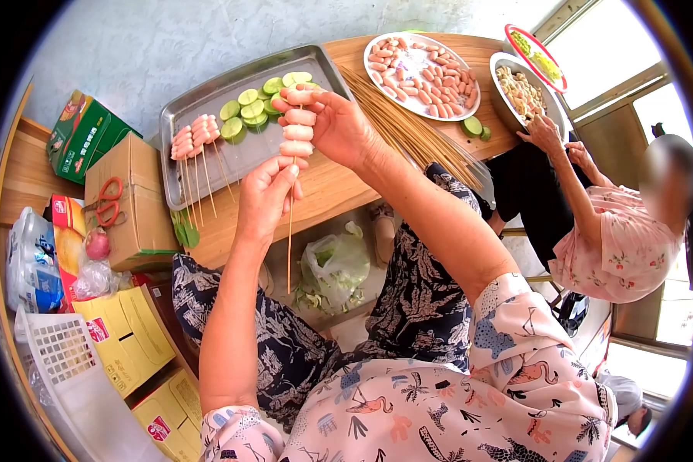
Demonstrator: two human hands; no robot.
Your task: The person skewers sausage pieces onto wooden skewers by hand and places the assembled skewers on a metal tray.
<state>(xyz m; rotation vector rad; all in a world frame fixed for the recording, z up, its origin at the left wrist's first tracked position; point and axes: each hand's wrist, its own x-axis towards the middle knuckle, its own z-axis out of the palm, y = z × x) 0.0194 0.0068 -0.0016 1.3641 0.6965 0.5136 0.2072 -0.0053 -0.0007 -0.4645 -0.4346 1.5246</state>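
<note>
My left hand (269,192) pinches a thin wooden skewer (289,239) just under several small pink sausages (297,132) threaded on it. At the top of that skewer, my right hand (335,123) has its fingers closed around the uppermost sausage. Behind my hands lies a metal tray (208,92) holding filled sausage skewers (196,137) on its left and cucumber slices (252,108) near its middle. Many bare skewers (408,115) lie in a bundle right of my right hand. Loose sausages fill a white plate (368,58) at the back.
A co-worker (616,239) at the right reaches into a metal bowl (558,115). Beyond it is a red-rimmed basket (564,83). Red-handled scissors (109,202) rest on a cardboard box (135,181) at the left. A plastic bag (335,266) stands below the table edge.
</note>
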